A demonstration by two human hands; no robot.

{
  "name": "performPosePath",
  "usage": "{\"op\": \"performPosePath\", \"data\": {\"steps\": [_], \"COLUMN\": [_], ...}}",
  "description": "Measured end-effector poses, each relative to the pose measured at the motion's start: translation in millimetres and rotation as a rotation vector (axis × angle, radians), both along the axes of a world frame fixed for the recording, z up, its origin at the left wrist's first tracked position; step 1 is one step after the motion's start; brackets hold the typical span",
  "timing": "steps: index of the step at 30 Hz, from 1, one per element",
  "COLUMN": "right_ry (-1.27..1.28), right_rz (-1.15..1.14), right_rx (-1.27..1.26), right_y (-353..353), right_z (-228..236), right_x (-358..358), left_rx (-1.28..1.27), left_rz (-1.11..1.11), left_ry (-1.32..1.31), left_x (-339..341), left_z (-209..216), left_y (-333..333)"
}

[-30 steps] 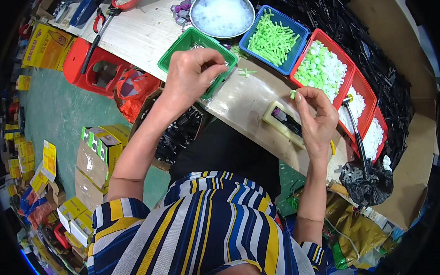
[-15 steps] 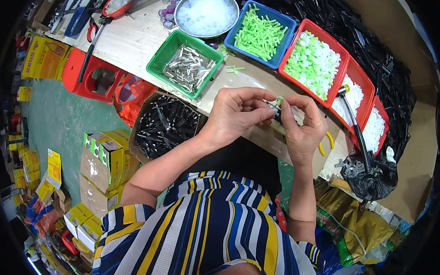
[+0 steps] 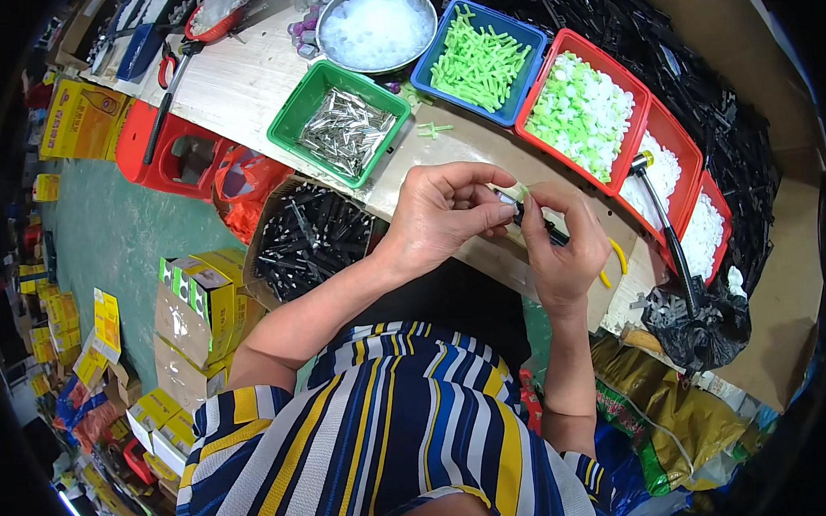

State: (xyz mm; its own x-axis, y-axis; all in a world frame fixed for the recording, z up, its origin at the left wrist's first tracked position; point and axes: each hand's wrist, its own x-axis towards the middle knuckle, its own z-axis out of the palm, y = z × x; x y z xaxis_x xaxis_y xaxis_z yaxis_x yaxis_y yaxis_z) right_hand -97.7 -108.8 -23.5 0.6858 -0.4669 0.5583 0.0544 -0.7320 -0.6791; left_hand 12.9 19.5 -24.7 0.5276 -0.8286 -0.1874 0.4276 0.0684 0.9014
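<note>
My left hand [image 3: 441, 213] and my right hand [image 3: 565, 245] meet above the front of the bench, fingertips almost touching. Both are closed in a pinch on a slim black plastic part [image 3: 556, 236], which shows between the left fingertips and past the right thumb. A pale, shiny bit sits at its left end. At my right fingertips a sliver of light green plastic [image 3: 523, 191] shows; the fingers hide most of it. Just beyond my hands lie a few loose green plastic pieces [image 3: 435, 130], near a green bin [image 3: 285, 117] of small metal tubes.
Farther back stand a blue bin [image 3: 536, 49] of green pieces, red bins [image 3: 643, 113] of green-and-white and white caps, and a metal bowl [image 3: 433, 41]. Yellow-handled pliers [image 3: 619, 262] lie right of my hand. A hammer [image 3: 671, 226] leans across the red bins. A carton [image 3: 268, 228] of black parts stands left.
The green piece at my right fingertips is now mostly covered. More of the black part shows past my right thumb, and my right fingers have curled lower. The view has shifted slightly.
</note>
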Motion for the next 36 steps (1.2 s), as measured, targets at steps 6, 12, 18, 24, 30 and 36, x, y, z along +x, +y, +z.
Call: {"op": "performPosePath", "data": {"steps": [6,12,18,24,30,36], "right_ry": [-0.014,0.101,0.029,0.091,0.085,0.192], "right_rz": [0.037,0.075,0.090,0.084,0.050,-0.028], "right_rx": [-0.124,0.217,0.136,0.087,0.022,-0.052], "right_y": [4.1,7.9,6.0,5.8,0.1,-13.8], "right_z": [0.8,1.9,-9.0,-11.5,-13.8,-23.4], "right_x": [-1.6,-17.3,-23.9,-27.2,-26.2,-29.9], "left_rx": [-0.071,-0.029,-0.010,-0.018,-0.038,-0.109], "left_rz": [0.021,-0.090,-0.132,-0.142,-0.088,0.090], "left_ry": [0.070,-0.062,-0.187,-0.510,-0.824,-1.303], "left_x": [-0.9,-0.7,-3.3,-1.1,-0.3,1.1], "left_z": [-5.6,-7.5,-12.7,-19.5,-24.7,-39.1], "left_y": [-0.4,2.8,1.9,-0.3,-3.0,-1.3]}}
